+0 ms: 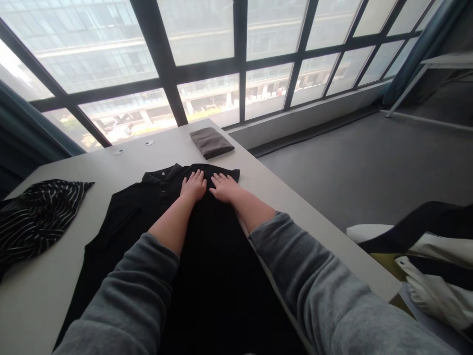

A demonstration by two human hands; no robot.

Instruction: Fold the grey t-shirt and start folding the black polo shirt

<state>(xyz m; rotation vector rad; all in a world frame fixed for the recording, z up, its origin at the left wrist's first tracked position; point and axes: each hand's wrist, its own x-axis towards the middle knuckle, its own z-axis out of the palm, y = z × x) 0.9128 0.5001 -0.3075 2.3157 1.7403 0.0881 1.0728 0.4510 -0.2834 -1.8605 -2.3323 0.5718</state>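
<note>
A black polo shirt [162, 231] lies spread on the white table, its collar toward the window and its buttons facing up. Flat on the shirt, near the shoulder right of the collar, rests my left hand [194, 186] with fingers stretched out. Close beside it, my right hand [223, 188] presses on the sleeve area, fingers also extended. Neither hand grips the cloth. Just beyond the right sleeve sits a folded grey-brown cloth [212, 142]. The lower part of the shirt runs toward me, partly hidden by my forearms.
A crumpled black-and-white striped garment [44, 217] lies at the table's left. The white table [303, 227] ends along its right edge, above a grey floor. Clothes [436, 266] are heaped at the lower right. Large windows [207, 98] stand behind; another white table [447, 60] is far right.
</note>
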